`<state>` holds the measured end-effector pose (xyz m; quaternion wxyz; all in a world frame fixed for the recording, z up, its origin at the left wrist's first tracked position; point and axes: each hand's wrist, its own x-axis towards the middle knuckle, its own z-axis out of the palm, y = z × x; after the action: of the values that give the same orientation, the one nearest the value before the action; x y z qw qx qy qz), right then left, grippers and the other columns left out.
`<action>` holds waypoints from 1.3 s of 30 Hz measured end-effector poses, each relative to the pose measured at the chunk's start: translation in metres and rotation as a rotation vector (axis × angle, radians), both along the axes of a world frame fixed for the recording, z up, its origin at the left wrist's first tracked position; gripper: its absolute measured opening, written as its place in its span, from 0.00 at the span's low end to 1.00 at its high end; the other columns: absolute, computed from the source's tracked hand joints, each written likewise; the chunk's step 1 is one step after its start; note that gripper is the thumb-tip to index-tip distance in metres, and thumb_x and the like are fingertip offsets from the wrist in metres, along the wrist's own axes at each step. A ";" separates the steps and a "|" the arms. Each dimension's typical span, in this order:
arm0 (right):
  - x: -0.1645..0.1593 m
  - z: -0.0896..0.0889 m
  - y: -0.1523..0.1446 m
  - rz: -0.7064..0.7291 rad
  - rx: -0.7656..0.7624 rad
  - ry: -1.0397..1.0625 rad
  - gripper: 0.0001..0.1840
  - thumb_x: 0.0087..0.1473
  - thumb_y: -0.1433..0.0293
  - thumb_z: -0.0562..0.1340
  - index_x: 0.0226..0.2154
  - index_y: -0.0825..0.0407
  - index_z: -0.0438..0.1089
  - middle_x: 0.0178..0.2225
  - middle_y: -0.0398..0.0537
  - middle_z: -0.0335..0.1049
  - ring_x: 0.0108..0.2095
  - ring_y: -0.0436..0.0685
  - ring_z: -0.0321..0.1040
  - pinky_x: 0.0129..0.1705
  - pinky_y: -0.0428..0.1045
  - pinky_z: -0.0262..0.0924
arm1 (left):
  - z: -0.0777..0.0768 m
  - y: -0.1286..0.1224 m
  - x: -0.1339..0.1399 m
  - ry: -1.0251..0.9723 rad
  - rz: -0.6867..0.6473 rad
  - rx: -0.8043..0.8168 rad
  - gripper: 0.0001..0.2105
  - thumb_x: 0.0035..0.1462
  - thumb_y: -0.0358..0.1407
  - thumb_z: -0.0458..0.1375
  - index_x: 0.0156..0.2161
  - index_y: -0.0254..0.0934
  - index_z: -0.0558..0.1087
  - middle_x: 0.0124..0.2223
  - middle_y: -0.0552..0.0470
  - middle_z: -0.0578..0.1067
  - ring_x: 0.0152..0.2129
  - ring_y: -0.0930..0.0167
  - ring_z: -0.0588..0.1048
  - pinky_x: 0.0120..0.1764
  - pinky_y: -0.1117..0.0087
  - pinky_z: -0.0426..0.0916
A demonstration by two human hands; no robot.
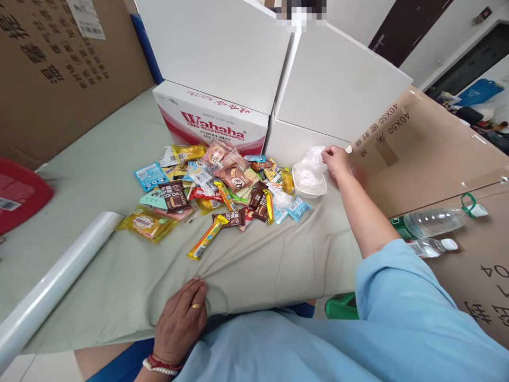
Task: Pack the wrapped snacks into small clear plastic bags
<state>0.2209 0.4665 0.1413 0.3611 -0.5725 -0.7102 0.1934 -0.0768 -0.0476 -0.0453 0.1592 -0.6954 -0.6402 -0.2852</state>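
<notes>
We had the right hand (338,162) pinched at the fingertips on crumpled clear plastic (317,155), likely a light grip since film that thin needs no more. Just under and left of those fingers sat the white bowl (310,191), clear plastic inside it too; we'd guess it stood there for easy reach. Left hand (182,313): back up, fingers extended and together, resting at the near edge of the cloth (274,265), gripping nothing we could see; probably just a prop for the body, maybe steadying the cloth. Left of the right hand and ahead of the left one, we had snack packets (236,179) in a loose heap touching each other, apparently bunched so both hands could reach them. Nearest the left hand, straight ahead, lay a yellow stick packet (207,237). Beyond the heap stood the Wahaha carton (212,122); beyond the right hand, white boxes (330,85), together seemingly a back wall to the work area. Right of the right hand, a cardboard box (431,151) closed that side. Nearer us, right of the forearm, two bottles (437,222) lay on cardboard, perhaps as weights. Well left of the left hand, a shiny roll (59,281) lay slantwise, presumably parked aside.
</notes>
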 end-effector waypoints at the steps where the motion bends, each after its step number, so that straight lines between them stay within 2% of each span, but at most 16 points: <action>1: -0.001 0.001 0.000 -0.009 0.032 -0.048 0.08 0.58 0.65 0.62 0.34 0.53 0.73 0.31 0.45 0.73 0.35 0.54 0.70 0.44 0.51 0.66 | -0.001 0.000 0.000 -0.009 0.002 -0.005 0.20 0.57 0.22 0.57 0.54 0.37 0.73 0.50 0.40 0.81 0.48 0.58 0.82 0.52 0.58 0.75; 4: -0.005 0.001 -0.004 -0.022 0.086 -0.185 0.16 0.62 0.57 0.60 0.37 0.52 0.73 0.36 0.49 0.74 0.38 0.57 0.70 0.48 0.53 0.65 | -0.003 -0.002 0.000 -0.032 0.008 -0.020 0.21 0.58 0.23 0.57 0.56 0.39 0.73 0.50 0.41 0.81 0.49 0.59 0.81 0.53 0.57 0.75; 6: -0.011 -0.003 -0.009 -0.013 0.086 -0.294 0.18 0.58 0.54 0.65 0.37 0.52 0.75 0.39 0.52 0.74 0.39 0.59 0.70 0.51 0.55 0.64 | -0.004 -0.002 0.001 -0.041 0.013 -0.017 0.21 0.58 0.23 0.57 0.56 0.39 0.73 0.50 0.41 0.81 0.49 0.58 0.81 0.52 0.57 0.75; 9: -0.022 -0.006 -0.016 0.003 0.040 -0.378 0.11 0.49 0.62 0.72 0.31 0.52 0.76 0.41 0.55 0.75 0.39 0.60 0.70 0.51 0.56 0.64 | -0.004 -0.001 0.002 -0.045 0.020 -0.001 0.20 0.58 0.23 0.57 0.55 0.38 0.73 0.51 0.40 0.81 0.48 0.58 0.81 0.51 0.57 0.75; 11: -0.028 -0.003 -0.018 0.006 0.011 -0.364 0.05 0.51 0.67 0.69 0.29 0.51 0.76 0.36 0.52 0.75 0.37 0.59 0.71 0.48 0.55 0.65 | -0.001 0.000 0.002 -0.057 0.009 0.001 0.18 0.59 0.23 0.57 0.54 0.38 0.74 0.51 0.41 0.81 0.49 0.58 0.81 0.51 0.57 0.75; 15: -0.031 0.026 -0.035 0.057 -0.027 -0.001 0.05 0.54 0.67 0.67 0.34 0.52 0.75 0.29 0.45 0.71 0.33 0.55 0.69 0.40 0.51 0.66 | 0.014 -0.003 -0.002 -0.262 -0.021 -0.017 0.11 0.63 0.24 0.56 0.48 0.38 0.74 0.49 0.43 0.79 0.49 0.60 0.79 0.51 0.57 0.76; 17: -0.031 0.043 -0.063 0.162 -0.062 0.287 0.07 0.53 0.67 0.69 0.34 0.52 0.74 0.31 0.43 0.70 0.34 0.52 0.69 0.38 0.49 0.65 | 0.029 -0.006 -0.003 -0.431 0.057 -0.031 0.08 0.65 0.27 0.56 0.47 0.38 0.74 0.49 0.43 0.77 0.49 0.60 0.78 0.51 0.56 0.75; 19: -0.037 0.050 -0.107 0.283 -0.114 0.482 0.09 0.52 0.65 0.71 0.34 0.50 0.74 0.32 0.41 0.69 0.33 0.49 0.68 0.36 0.47 0.65 | 0.045 -0.006 0.000 -0.615 0.119 -0.076 0.06 0.67 0.31 0.57 0.47 0.39 0.74 0.49 0.44 0.76 0.47 0.62 0.78 0.50 0.57 0.75; 22: -0.061 0.021 -0.197 0.348 -0.300 0.656 0.11 0.49 0.62 0.73 0.33 0.48 0.73 0.28 0.39 0.66 0.25 0.48 0.61 0.24 0.44 0.57 | 0.065 0.007 0.017 -0.956 -0.016 -0.252 0.08 0.70 0.38 0.54 0.48 0.41 0.73 0.45 0.48 0.78 0.41 0.67 0.80 0.42 0.64 0.77; 25: -0.087 -0.039 -0.292 0.328 -0.573 0.671 0.13 0.48 0.59 0.74 0.31 0.49 0.75 0.25 0.40 0.68 0.22 0.49 0.60 0.23 0.46 0.57 | 0.070 0.033 0.039 -1.256 -0.174 -0.371 0.17 0.67 0.48 0.58 0.54 0.40 0.69 0.51 0.43 0.78 0.46 0.64 0.80 0.41 0.64 0.78; 26: -0.093 -0.059 -0.317 0.310 -0.662 0.690 0.14 0.48 0.58 0.74 0.31 0.49 0.76 0.24 0.40 0.68 0.23 0.49 0.61 0.24 0.46 0.58 | 0.068 0.042 0.045 -1.330 -0.175 -0.398 0.22 0.63 0.51 0.61 0.55 0.40 0.68 0.54 0.40 0.77 0.47 0.63 0.80 0.41 0.63 0.78; 28: -0.097 -0.088 -0.354 0.250 -0.824 0.747 0.18 0.45 0.55 0.76 0.31 0.50 0.77 0.23 0.40 0.68 0.23 0.49 0.60 0.24 0.45 0.58 | 0.062 0.056 0.051 -1.506 -0.091 -0.454 0.22 0.58 0.51 0.65 0.49 0.38 0.70 0.49 0.42 0.79 0.44 0.63 0.80 0.41 0.63 0.76; 30: -0.093 -0.102 -0.370 0.189 -0.961 0.800 0.22 0.41 0.54 0.78 0.31 0.50 0.76 0.24 0.39 0.68 0.23 0.48 0.59 0.23 0.44 0.56 | 0.055 0.063 0.052 -1.606 0.011 -0.480 0.18 0.57 0.50 0.64 0.40 0.37 0.72 0.39 0.48 0.79 0.36 0.67 0.78 0.39 0.65 0.73; 33: -0.076 -0.100 -0.368 0.178 -1.089 0.781 0.25 0.40 0.51 0.78 0.30 0.50 0.73 0.27 0.42 0.70 0.24 0.48 0.59 0.21 0.43 0.53 | 0.052 0.062 0.049 -1.653 0.043 -0.506 0.16 0.55 0.49 0.63 0.35 0.37 0.72 0.31 0.53 0.75 0.30 0.70 0.73 0.36 0.68 0.69; 35: -0.064 -0.093 -0.362 0.228 -1.007 0.692 0.26 0.44 0.47 0.75 0.34 0.49 0.73 0.35 0.46 0.73 0.29 0.50 0.63 0.23 0.44 0.58 | 0.054 0.061 0.047 -1.711 0.035 -0.527 0.16 0.53 0.48 0.65 0.34 0.37 0.72 0.30 0.55 0.73 0.28 0.71 0.71 0.35 0.69 0.67; 39: -0.062 -0.088 -0.351 0.427 -0.651 0.417 0.32 0.44 0.51 0.76 0.50 0.45 0.74 0.53 0.51 0.70 0.46 0.58 0.68 0.42 0.51 0.70 | 0.065 0.061 0.048 -1.784 -0.084 -0.561 0.13 0.49 0.43 0.68 0.32 0.37 0.72 0.33 0.54 0.75 0.31 0.71 0.71 0.38 0.69 0.65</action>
<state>0.1590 0.1153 0.0536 0.2493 -0.4456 -0.6267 0.5887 -0.0283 0.0133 0.0195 -0.5748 -0.2552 -0.5455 -0.5541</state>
